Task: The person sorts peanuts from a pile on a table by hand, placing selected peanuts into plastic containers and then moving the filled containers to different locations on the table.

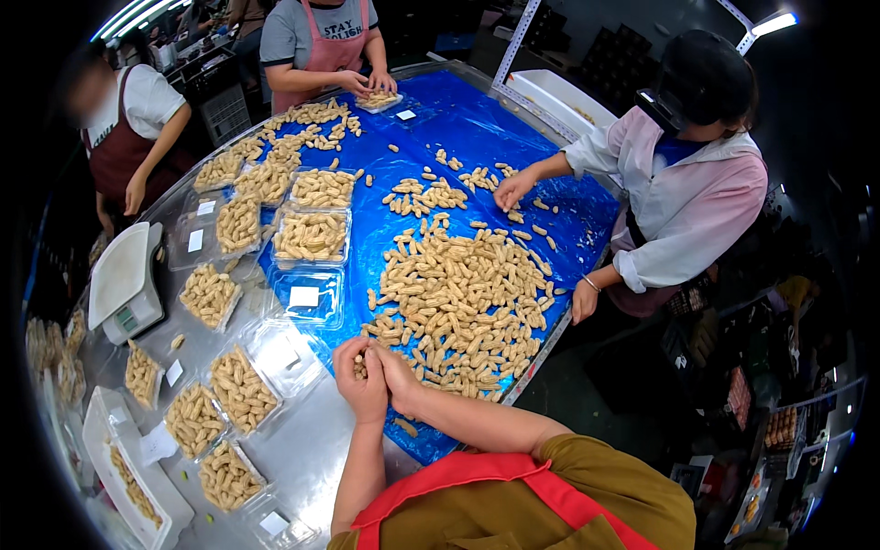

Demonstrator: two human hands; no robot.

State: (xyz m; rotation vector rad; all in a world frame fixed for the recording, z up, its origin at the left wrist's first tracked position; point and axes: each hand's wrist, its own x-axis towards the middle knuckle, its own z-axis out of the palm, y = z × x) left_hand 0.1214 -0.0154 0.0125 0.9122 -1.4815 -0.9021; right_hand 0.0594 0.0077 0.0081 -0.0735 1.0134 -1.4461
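Note:
My left hand [363, 392] and my right hand [396, 378] are cupped together at the near edge of the blue plastic sheet [374, 174]. A few unshelled peanuts [360, 367] show between their curled fingers; the rest of what they enclose is hidden. Just beyond and to the right lies a large heap of peanuts [458, 302]. To the left, an open clear plastic box [246, 390] is filled with peanuts, and an open lid [307, 295] with a white label lies farther out.
Several more filled boxes [323, 188] stand across the metal table [312, 449]. A white scale [128, 280] and a white bin [137, 467] with some peanuts are at left. One co-worker's hand [515, 190] hovers by the peanuts at right; another's hands [371, 84] touch a box at the far side.

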